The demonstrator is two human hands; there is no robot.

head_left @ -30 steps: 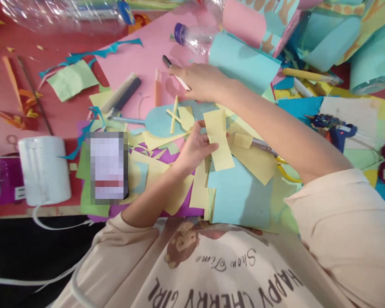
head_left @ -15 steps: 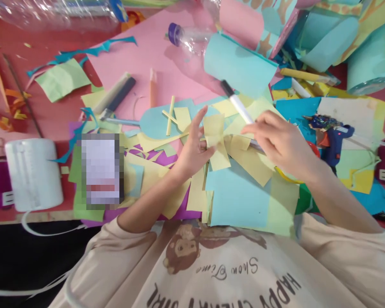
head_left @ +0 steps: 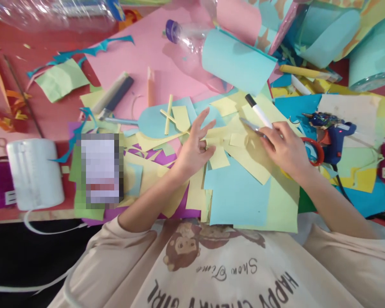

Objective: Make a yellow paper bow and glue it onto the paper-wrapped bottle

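My left hand [head_left: 194, 147] rests on the heap of cut paper, its upper fingers spread while thumb and forefinger pinch a small yellow paper piece [head_left: 218, 157]. Further right, my right hand [head_left: 285, 147] is closed round a white marker with a black cap [head_left: 258, 112] that points away from me. This hand also lies on the scissors [head_left: 253, 126], whose red handle [head_left: 315, 152] shows behind it. Yellow and light blue paper sheets [head_left: 237, 192] lie under both hands.
A blue glue gun [head_left: 333, 133] lies at the right. A white roll [head_left: 35, 173] stands at the left beside a blurred rectangle [head_left: 101, 169]. Behind are a pink sheet [head_left: 147, 55], a plastic bottle [head_left: 186, 36], a rolled light blue paper [head_left: 237, 62] and a dark flat tool [head_left: 115, 95].
My right hand took up the marker at the far middle and brought it right and closer, down onto the scissors. The yellow piece in my left hand now lies lower and flatter.
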